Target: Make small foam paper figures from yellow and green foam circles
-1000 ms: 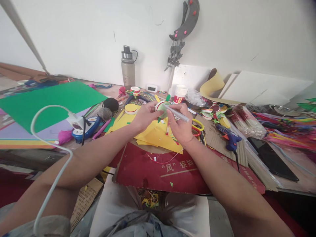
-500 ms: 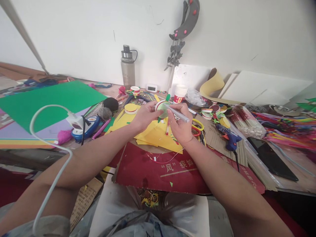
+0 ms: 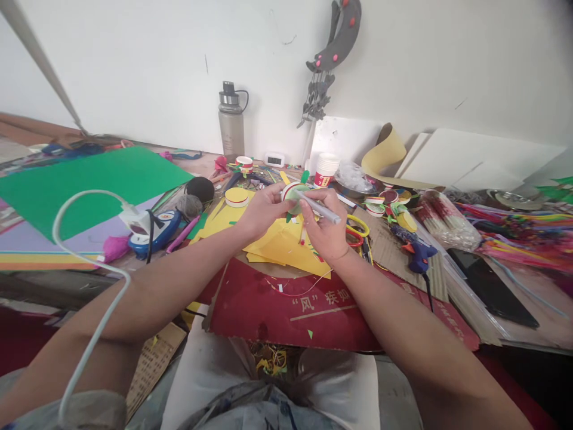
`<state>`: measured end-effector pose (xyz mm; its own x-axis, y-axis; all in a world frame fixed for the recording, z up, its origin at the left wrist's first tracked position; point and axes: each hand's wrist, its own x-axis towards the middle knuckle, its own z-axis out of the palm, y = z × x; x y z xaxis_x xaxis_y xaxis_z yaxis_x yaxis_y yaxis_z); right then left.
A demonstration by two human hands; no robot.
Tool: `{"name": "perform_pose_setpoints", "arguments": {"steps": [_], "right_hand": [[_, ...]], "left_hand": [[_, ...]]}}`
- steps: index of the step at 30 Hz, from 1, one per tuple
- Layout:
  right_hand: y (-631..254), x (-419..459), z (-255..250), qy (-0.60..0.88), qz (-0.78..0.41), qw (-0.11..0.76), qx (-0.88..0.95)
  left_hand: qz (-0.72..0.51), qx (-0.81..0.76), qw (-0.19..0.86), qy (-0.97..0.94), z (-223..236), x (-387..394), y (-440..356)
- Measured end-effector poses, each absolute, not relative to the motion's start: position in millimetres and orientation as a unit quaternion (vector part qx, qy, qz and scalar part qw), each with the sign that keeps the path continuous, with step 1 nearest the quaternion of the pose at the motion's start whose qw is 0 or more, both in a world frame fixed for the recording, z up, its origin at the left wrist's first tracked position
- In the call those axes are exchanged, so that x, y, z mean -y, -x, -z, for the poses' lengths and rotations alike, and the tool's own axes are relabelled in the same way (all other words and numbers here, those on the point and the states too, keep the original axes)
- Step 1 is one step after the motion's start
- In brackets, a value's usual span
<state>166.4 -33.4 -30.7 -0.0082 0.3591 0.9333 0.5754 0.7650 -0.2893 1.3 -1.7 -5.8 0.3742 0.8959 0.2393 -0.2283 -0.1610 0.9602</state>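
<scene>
My left hand (image 3: 264,210) grips a small round paper craft piece (image 3: 292,192) by its left side, with the thumb across its front. The piece has a light green face, a white and red rim, and yellow and green strips sticking up behind. Between the fingers of my right hand (image 3: 327,230) is a pale grey pen (image 3: 329,213), its tip end at the green face. Whether the tip touches the face I cannot tell. Under both hands lie yellow paper sheets (image 3: 273,246) on a red printed board (image 3: 264,304).
A yellow-topped round piece (image 3: 237,197) sits left of my hands. Scissors (image 3: 358,226) and a blue glue gun (image 3: 421,255) lie to the right, near a black phone (image 3: 492,286). Paper cups (image 3: 326,170) and a bottle (image 3: 231,128) stand behind. A white cable (image 3: 96,334) crosses my left arm.
Very little differs. My right hand and the pen have shifted slightly left across the green face; my left hand keeps its hold on the round piece.
</scene>
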Motion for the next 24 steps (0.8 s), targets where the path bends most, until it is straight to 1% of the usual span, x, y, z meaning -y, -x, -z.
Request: {"name": "perform_pose_setpoints", "arguments": {"steps": [5, 24], "right_hand": [[-166.5, 31.6, 30.6, 0.316, 0.104, 0.637, 0.695], [-174.2, 27.1, 29.7, 0.332, 0.089, 0.647, 0.68]], "left_hand": [[-0.488, -0.28, 0.586, -0.583, 5.8, 1.9, -2.6], [-0.497, -0.279, 0.574, -0.588, 5.1, 1.4, -0.9]]}}
